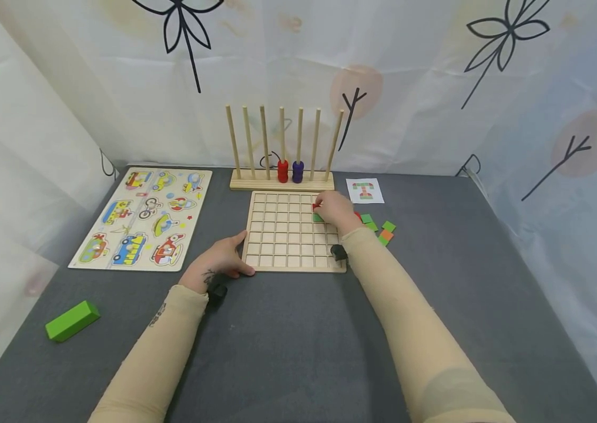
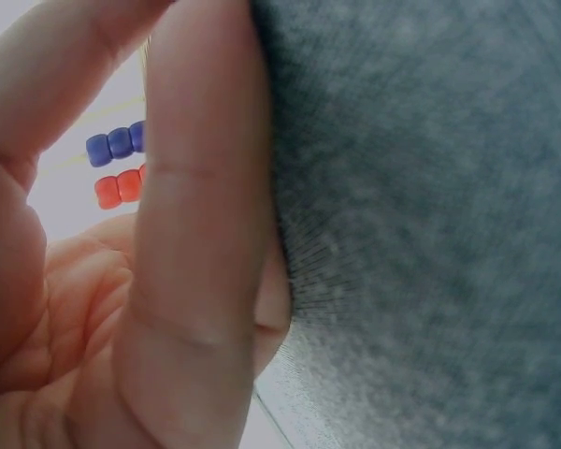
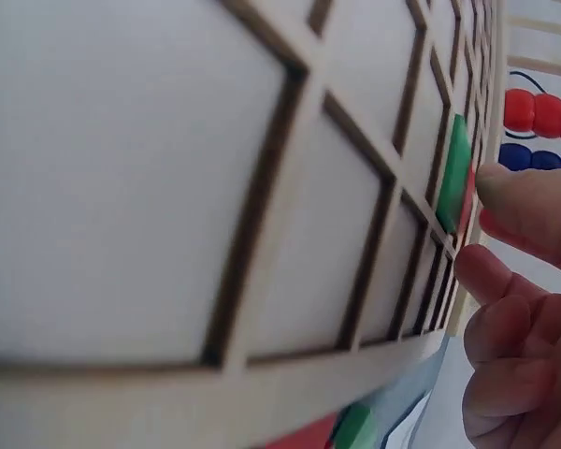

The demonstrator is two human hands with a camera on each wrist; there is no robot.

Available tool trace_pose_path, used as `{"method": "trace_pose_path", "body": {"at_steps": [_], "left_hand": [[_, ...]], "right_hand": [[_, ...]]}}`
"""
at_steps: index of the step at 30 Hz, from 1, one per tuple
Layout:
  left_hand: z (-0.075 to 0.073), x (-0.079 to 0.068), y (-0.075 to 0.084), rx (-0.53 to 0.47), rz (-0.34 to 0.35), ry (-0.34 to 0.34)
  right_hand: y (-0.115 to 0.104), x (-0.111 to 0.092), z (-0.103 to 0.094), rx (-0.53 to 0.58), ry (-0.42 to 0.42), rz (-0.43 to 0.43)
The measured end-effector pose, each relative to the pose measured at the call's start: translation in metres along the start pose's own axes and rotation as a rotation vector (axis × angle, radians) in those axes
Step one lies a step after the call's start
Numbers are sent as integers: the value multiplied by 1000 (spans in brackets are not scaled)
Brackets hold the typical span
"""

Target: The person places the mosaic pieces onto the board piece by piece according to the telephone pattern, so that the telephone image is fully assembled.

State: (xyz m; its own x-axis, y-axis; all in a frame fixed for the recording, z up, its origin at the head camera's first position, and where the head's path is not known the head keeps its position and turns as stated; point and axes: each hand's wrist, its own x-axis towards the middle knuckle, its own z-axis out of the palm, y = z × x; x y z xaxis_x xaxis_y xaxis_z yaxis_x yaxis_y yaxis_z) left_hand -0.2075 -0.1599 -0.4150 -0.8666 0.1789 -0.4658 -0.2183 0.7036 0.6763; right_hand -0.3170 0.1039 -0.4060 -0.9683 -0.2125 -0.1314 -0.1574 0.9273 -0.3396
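Observation:
My right hand [image 1: 336, 210] is over the upper right of a wooden grid board [image 1: 288, 237]. Thumb and fingertips pinch a small red tile [image 3: 487, 223] near the board's far edge. Beside those fingertips a green tile [image 3: 455, 175] sits in a grid cell. At the board's near left corner my left hand [image 1: 220, 257] rests with one digit along the left side and another at the front edge, both fairly straight. The left wrist view shows its fingers [image 2: 201, 206] close up against the grey cloth.
Behind the board stands a peg rack [image 1: 245, 183] with red beads [image 1: 282, 171] and blue beads [image 1: 298, 172]. A pattern card [image 1: 375, 198] and loose tiles [image 1: 386, 234] lie right. Left are a picture puzzle board [image 1: 140, 229] and a green block [image 1: 72, 321].

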Motion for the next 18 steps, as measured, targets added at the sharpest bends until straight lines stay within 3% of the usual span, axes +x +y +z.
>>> {"method": "trace_pose_path", "body": {"at_steps": [10,18], "left_hand": [[0,-2,0,-11,0,-4],[0,-1,-1,-9,3,-5]], "right_hand": [[35,-41,-30,529,34,22],[89,-82,-36,699,51,159]]}}
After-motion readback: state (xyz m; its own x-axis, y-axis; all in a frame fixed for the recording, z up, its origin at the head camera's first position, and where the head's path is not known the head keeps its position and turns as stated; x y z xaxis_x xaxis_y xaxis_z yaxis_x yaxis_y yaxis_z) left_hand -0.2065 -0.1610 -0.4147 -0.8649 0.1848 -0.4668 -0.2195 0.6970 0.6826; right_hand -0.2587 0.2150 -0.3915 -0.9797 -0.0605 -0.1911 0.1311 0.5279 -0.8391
